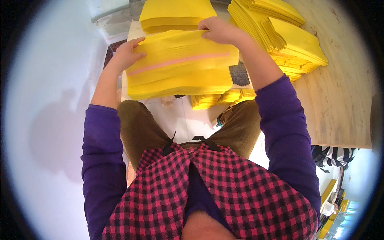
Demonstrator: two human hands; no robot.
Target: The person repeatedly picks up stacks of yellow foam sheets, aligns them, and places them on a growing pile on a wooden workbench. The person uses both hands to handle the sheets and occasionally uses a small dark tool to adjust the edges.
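Observation:
A flat yellow envelope [180,72] with a pink strip across it lies on top of others like it in front of me. At its far right corner my right hand [218,30] is closed, fingertips pinching the edge. My left hand [129,54] rests at the far left corner, with thumb and forefinger spread apart on the yellow surface. The undersides of the fingers are hidden. Just beyond the envelope sits another yellow stack [178,14].
Fanned piles of yellow envelopes [298,40] cover part of the wooden table [340,96] at right. A dark textured piece [239,74] shows beside the stack. More yellow bundles [222,97] are lower down, near my knees. A pale wall [48,100] bounds the left side.

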